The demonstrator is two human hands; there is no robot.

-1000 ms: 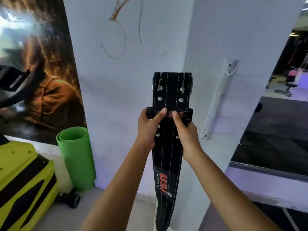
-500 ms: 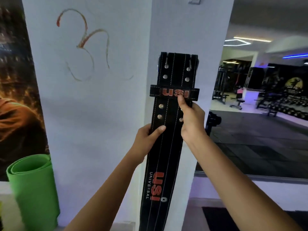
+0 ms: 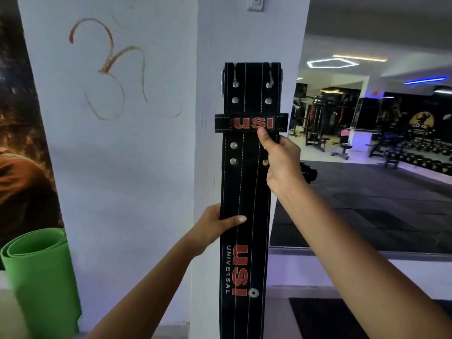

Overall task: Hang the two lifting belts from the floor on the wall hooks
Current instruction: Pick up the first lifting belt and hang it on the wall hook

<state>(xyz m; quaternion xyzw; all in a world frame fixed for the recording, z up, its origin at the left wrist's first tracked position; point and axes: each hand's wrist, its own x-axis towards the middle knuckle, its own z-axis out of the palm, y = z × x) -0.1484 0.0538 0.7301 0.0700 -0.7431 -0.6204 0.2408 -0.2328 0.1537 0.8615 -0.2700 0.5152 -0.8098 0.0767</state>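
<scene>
A black lifting belt (image 3: 247, 182) with red USI lettering hangs upright in front of a white pillar (image 3: 249, 40), buckle end up. My right hand (image 3: 278, 157) grips its right edge just below the keeper loop, thumb on the front. My left hand (image 3: 217, 225) holds the left edge lower down, thumb across the front. A white metal bracket end (image 3: 255, 3) shows on the pillar above the belt; no hook is visible. Only this one belt is in view.
A rolled green mat (image 3: 41, 272) stands at lower left against the white wall (image 3: 110, 155). A dark poster (image 3: 22, 143) covers the far left. To the right opens the gym floor with a dumbbell rack (image 3: 420, 152) and machines.
The belt has been lifted higher against the pillar and my view has tilted up. My left hand slid down the belt's left edge; my right hand stays below the keeper loop.
</scene>
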